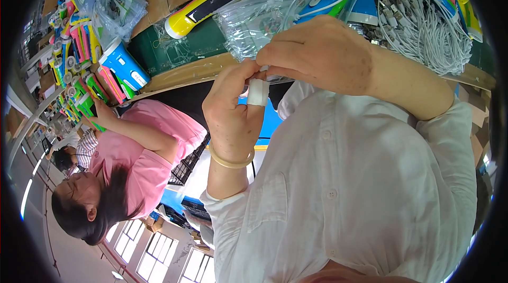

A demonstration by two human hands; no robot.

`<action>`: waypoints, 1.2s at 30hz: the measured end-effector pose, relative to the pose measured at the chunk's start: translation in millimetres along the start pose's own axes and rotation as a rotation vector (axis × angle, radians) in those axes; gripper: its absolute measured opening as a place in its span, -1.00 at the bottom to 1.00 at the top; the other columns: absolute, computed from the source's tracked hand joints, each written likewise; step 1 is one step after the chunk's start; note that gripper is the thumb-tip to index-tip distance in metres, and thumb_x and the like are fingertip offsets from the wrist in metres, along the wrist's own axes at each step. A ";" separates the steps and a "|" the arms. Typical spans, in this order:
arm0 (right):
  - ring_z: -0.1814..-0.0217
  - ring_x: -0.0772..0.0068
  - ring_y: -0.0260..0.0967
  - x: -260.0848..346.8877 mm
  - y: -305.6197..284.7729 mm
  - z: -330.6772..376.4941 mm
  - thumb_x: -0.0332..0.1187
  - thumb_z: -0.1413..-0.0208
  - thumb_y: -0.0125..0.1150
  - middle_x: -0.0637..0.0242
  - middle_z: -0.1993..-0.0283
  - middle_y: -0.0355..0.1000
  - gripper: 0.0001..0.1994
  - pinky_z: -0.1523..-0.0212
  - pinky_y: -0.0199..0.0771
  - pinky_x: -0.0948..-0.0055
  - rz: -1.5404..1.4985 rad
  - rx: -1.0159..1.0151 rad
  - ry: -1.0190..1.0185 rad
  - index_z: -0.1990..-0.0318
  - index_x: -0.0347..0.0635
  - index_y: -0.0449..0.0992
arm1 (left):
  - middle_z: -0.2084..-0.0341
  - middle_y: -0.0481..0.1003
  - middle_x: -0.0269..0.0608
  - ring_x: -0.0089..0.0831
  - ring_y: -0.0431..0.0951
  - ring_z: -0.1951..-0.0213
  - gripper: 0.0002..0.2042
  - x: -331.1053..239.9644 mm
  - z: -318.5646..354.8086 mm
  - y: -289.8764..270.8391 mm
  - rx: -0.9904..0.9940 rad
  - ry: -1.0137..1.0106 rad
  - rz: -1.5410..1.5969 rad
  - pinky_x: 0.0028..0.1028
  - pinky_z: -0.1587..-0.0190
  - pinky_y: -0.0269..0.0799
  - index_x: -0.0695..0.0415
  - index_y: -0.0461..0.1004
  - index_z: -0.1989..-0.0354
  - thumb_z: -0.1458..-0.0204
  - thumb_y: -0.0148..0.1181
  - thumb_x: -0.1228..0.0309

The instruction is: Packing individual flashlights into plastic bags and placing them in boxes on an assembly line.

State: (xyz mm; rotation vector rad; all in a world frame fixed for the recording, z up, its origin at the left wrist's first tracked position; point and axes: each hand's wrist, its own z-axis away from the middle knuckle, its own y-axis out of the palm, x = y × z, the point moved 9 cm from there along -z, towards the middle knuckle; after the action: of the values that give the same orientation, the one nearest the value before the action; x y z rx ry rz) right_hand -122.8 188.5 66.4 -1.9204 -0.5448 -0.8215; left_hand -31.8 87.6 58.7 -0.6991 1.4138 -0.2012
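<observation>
Beyond your two hands runs the green-topped workbench (209,46), and on it, just past your fingertips, lies a clear plastic bag (248,24) spreading far and to the right. Right of it sits a bundle of white USB cables (428,34). Inside the bag or under its film, you cannot tell which, a blue-and-green flashlight (325,0) slants from near left to far right, beyond your right hand (323,55). That hand is the nearer to it and hides part of the bag's near side; its forearm enters from the right, fingers pointing left, back upward. Your left hand (230,103) points far, white tape (258,92) round a finger. The fingertips meet narrowly at a small white piece (264,68); what either grip holds, you cannot tell.
</observation>
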 end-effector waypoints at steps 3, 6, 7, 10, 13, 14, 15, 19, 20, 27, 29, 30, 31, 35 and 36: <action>0.23 0.11 0.57 1.9 1.6 0.4 -0.39 -0.09 0.16 0.25 0.34 0.54 -0.88 0.26 0.54 0.22 0.007 0.015 0.022 0.21 -0.11 0.46 | 0.28 0.59 -0.02 -0.24 0.65 0.26 -0.69 1.9 -1.0 -2.1 -0.007 0.004 -0.001 -0.41 0.06 0.55 0.29 0.55 0.12 0.11 0.25 0.74; 0.23 0.14 0.57 3.4 2.3 0.4 -0.41 -0.08 0.16 0.27 0.32 0.56 -0.84 0.24 0.56 0.24 0.015 0.024 0.016 0.17 -0.09 0.49 | 0.30 0.60 -0.05 -0.25 0.65 0.27 -0.72 4.2 0.4 -3.3 -0.011 -0.026 0.006 -0.35 -0.05 0.53 0.28 0.56 0.14 0.09 0.26 0.71; 0.23 0.16 0.58 4.8 2.3 0.6 -0.40 -0.07 0.17 0.27 0.31 0.56 -0.81 0.23 0.56 0.25 0.026 0.021 0.002 0.14 -0.08 0.50 | 0.32 0.61 -0.07 -0.27 0.65 0.28 -0.73 8.4 1.3 -4.1 -0.021 -0.074 0.031 -0.32 -0.11 0.51 0.28 0.57 0.15 0.09 0.26 0.70; 0.22 0.19 0.58 6.2 5.6 1.9 -0.40 -0.06 0.18 0.29 0.29 0.57 -0.78 0.20 0.57 0.26 0.088 0.059 0.021 0.10 -0.06 0.52 | 0.35 0.61 -0.10 -0.30 0.63 0.31 -0.74 11.5 0.2 -3.6 -0.008 -0.098 0.051 -0.28 -0.17 0.47 0.26 0.58 0.17 0.08 0.26 0.69; 0.22 0.21 0.59 7.7 6.8 1.7 -0.40 -0.03 0.20 0.31 0.30 0.57 -0.78 0.18 0.57 0.27 0.124 0.082 0.032 0.12 -0.06 0.52 | 0.38 0.61 -0.12 -0.33 0.62 0.34 -0.74 11.3 -0.3 -3.7 0.000 -0.132 0.039 -0.25 -0.22 0.43 0.26 0.59 0.17 0.09 0.27 0.69; 0.22 0.21 0.59 8.0 6.3 1.6 -0.40 -0.03 0.20 0.31 0.30 0.57 -0.78 0.18 0.57 0.27 0.123 0.082 0.032 0.12 -0.06 0.52 | 0.38 0.61 -0.12 -0.33 0.62 0.34 -0.74 11.6 -0.4 -3.9 0.000 -0.133 0.039 -0.25 -0.22 0.43 0.26 0.59 0.17 0.09 0.27 0.69; 0.22 0.22 0.59 8.7 6.3 1.5 -0.40 -0.03 0.21 0.31 0.30 0.56 -0.78 0.18 0.57 0.28 0.123 0.090 0.028 0.13 -0.06 0.52 | 0.38 0.61 -0.12 -0.33 0.61 0.35 -0.75 11.7 -0.5 -3.7 0.004 -0.129 0.045 -0.25 -0.22 0.43 0.26 0.59 0.18 0.09 0.27 0.69; 0.23 0.22 0.58 9.6 7.2 2.1 -0.38 -0.01 0.23 0.34 0.33 0.54 -0.79 0.18 0.56 0.28 0.142 0.090 0.031 0.15 -0.07 0.52 | 0.39 0.60 -0.14 -0.35 0.60 0.36 -0.76 9.0 -1.6 -3.8 0.006 -0.137 0.045 -0.25 -0.22 0.43 0.26 0.59 0.19 0.09 0.29 0.68; 0.23 0.22 0.58 9.4 7.8 2.0 -0.38 -0.01 0.23 0.34 0.33 0.54 -0.79 0.18 0.56 0.28 0.142 0.091 0.032 0.15 -0.07 0.52 | 0.39 0.60 -0.14 -0.35 0.60 0.36 -0.76 7.7 -1.6 -3.5 0.006 -0.138 0.046 -0.25 -0.22 0.43 0.26 0.59 0.19 0.09 0.29 0.68; 0.21 0.21 0.57 7.4 14.7 0.2 -0.40 0.03 0.26 0.33 0.33 0.54 -0.77 0.15 0.54 0.27 0.153 0.101 0.030 0.16 -0.04 0.54 | 0.42 0.59 -0.16 -0.37 0.59 0.39 -0.79 16.0 1.3 -0.6 0.035 -0.290 0.049 -0.21 -0.24 0.41 0.26 0.59 0.24 0.10 0.30 0.66; 0.21 0.21 0.57 8.3 13.4 -1.2 -0.40 0.05 0.27 0.33 0.32 0.54 -0.77 0.14 0.54 0.27 0.145 0.097 0.022 0.17 -0.04 0.55 | 0.43 0.58 -0.16 -0.37 0.58 0.39 -0.80 13.4 0.6 0.3 0.039 -0.234 0.002 -0.21 -0.24 0.41 0.26 0.59 0.25 0.10 0.30 0.66; 0.20 0.20 0.57 8.7 12.2 -2.8 -0.41 0.05 0.28 0.32 0.32 0.55 -0.78 0.14 0.54 0.27 0.133 0.107 0.023 0.19 -0.05 0.56 | 0.45 0.58 -0.16 -0.38 0.58 0.40 -0.81 10.5 0.6 -0.8 0.013 -0.198 0.000 -0.18 -0.24 0.41 0.26 0.58 0.26 0.10 0.31 0.65; 0.20 0.20 0.57 9.1 11.3 -4.3 -0.41 0.06 0.29 0.31 0.32 0.55 -0.79 0.13 0.54 0.27 0.122 0.116 0.024 0.21 -0.05 0.57 | 0.46 0.57 -0.17 -0.38 0.58 0.40 -0.82 7.8 0.8 -2.0 -0.014 -0.161 -0.001 -0.15 -0.24 0.41 0.26 0.58 0.27 0.10 0.31 0.65; 0.19 0.18 0.58 11.4 8.9 -6.6 -0.43 0.08 0.29 0.30 0.32 0.56 -0.82 0.13 0.54 0.27 0.119 0.142 0.045 0.25 -0.06 0.59 | 0.46 0.57 -0.18 -0.37 0.59 0.39 -0.82 7.8 3.7 -0.5 -0.053 -0.090 -0.003 -0.09 -0.24 0.40 0.25 0.56 0.28 0.11 0.33 0.65; 0.19 0.17 0.58 11.9 7.7 -7.4 -0.43 0.08 0.29 0.28 0.34 0.56 -0.83 0.14 0.54 0.26 0.121 0.135 0.047 0.27 -0.07 0.59 | 0.45 0.57 -0.18 -0.36 0.59 0.38 -0.81 4.3 4.2 -1.1 -0.070 -0.061 -0.014 -0.08 -0.24 0.40 0.24 0.56 0.28 0.11 0.34 0.65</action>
State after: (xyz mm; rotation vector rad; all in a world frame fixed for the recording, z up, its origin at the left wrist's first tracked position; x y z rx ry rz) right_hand -112.0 178.8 73.1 -1.7877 -0.4406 -0.7317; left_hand -26.8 85.9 55.7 -0.7669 1.3633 -0.1401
